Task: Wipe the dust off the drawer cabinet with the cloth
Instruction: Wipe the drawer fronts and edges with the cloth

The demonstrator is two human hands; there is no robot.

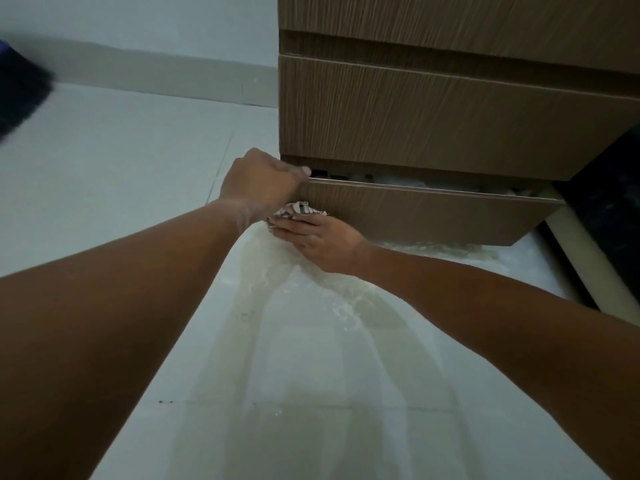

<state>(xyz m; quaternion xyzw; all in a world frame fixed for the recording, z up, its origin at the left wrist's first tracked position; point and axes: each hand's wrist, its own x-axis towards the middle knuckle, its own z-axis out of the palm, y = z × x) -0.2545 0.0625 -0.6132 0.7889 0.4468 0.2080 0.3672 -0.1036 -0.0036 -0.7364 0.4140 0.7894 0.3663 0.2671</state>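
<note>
A brown wood-grain drawer cabinet [450,109] stands at the upper right. Its bottom drawer [433,213] is pulled partly out, with pale contents showing in the gap. My left hand [263,183] grips the top left corner of that drawer front. Just below it, my right hand [318,239] presses a small crumpled patterned cloth [298,210] against the lower left of the drawer front. Most of the cloth is hidden under my fingers.
The floor is pale tile [121,188] with white dust or powder streaks [311,306] spread under my arms. A dark blurred object [20,88] sits at the far left. At the right edge are a dark surface [609,188] and a cream-coloured strip [588,268].
</note>
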